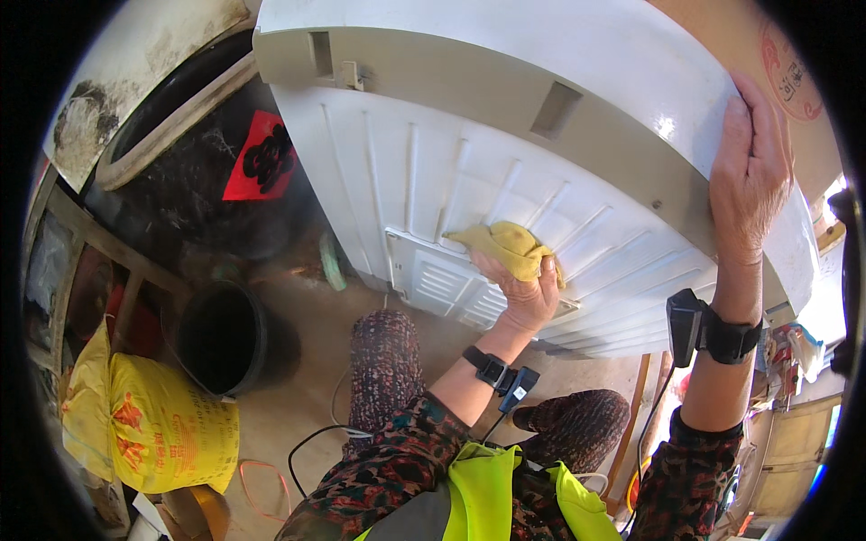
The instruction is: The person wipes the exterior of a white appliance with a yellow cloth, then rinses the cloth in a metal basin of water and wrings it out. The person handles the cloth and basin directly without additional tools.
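Observation:
A yellow cloth is bunched in my left hand, which presses it against the ribbed back panel of a white washing machine. Just below the cloth, a slatted vent cover is set into this panel. My right hand grips the machine's rounded upper edge at the right, its thumb lying along the near side. Between panel and top runs a beige band with recessed slots. Both wrists wear strapped-on devices.
At the left stand a large black vat with a red paper on it, a dark bucket and a full yellow sack. A dark cable lies on the floor by my knees. Assorted items hang at the far right.

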The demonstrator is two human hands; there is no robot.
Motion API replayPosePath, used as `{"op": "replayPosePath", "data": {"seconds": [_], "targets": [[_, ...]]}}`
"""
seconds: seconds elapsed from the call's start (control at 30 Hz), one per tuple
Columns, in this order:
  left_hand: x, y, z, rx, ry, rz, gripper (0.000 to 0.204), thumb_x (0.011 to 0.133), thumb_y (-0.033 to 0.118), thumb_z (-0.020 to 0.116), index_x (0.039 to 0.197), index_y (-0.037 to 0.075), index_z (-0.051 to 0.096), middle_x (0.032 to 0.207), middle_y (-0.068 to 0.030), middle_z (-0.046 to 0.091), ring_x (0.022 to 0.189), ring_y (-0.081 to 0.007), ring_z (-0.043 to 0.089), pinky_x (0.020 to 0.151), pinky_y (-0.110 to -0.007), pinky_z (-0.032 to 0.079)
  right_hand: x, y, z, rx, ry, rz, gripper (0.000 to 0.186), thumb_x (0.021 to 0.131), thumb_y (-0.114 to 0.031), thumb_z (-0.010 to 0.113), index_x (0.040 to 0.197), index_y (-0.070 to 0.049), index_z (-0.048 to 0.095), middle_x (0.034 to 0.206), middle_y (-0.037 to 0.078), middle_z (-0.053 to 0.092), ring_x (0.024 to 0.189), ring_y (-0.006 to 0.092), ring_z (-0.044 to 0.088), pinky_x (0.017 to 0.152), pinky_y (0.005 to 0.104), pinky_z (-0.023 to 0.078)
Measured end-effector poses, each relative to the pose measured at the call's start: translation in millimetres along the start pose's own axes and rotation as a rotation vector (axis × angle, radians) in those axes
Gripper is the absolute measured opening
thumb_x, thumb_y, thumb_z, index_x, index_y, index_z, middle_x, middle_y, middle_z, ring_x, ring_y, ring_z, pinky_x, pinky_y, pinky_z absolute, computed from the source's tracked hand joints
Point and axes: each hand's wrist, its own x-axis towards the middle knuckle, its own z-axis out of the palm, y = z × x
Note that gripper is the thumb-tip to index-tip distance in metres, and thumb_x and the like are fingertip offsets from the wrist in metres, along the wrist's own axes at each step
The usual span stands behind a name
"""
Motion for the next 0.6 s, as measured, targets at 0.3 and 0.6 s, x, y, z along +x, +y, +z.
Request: {"op": "replayPosePath", "data": {"seconds": [0.3,0.6], "targets": [[86.7,-134.7,-59.7,-0.140,0.133,-0.628,0.062,0.100,0.029,0.043,0.142,-0.012,0.022,0.142,-0.0298,0.033,0.133,-0.0370,0.036,0.112,-0.042,0.027,-14.0,18.9,-2.6,-0.030,-0.114,0.109,0.029,0.099,-0.028,0.051,0.118,-0.015,0.068,0.118,0.007,0.068,0.109,0.0236,0.064,0.096,0.0354,0.049],[44.2,-67.4,-18.9,-0.155,0.114,-0.313,0.062,0.098,0.031,0.042,0.142,-0.011,0.027,0.144,-0.0316,0.027,0.135,-0.0427,0.027,0.114,-0.054,0.016,17.5,17.7,9.8,0.601,0.047,0.500,0.015,0.092,-0.006,0.051,0.098,0.004,0.061,0.088,0.019,0.062,0.080,0.0302,0.061,0.076,0.0334,0.048]]}}
